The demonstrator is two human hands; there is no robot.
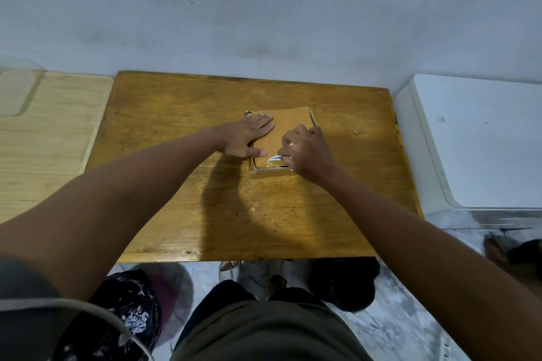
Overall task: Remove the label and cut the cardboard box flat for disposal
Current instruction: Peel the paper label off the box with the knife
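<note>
At the tabletop's (pixel 205 214) middle, the cardboard box (pixel 289 129) is pressed flat under the spread left hand (pixel 247 136). A blade (pixel 275 158) is gripped by the right hand (pixel 308 149); cutting seems underway, and a steady stroke is called for next.

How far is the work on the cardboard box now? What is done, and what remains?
Done: cannot tell; no label is visible on the box. In hand: the left hand presses flat on the box top, and the right hand holds a thin tool at its near right edge. Left: the box is not flat; its front wall stands on the table.
</note>
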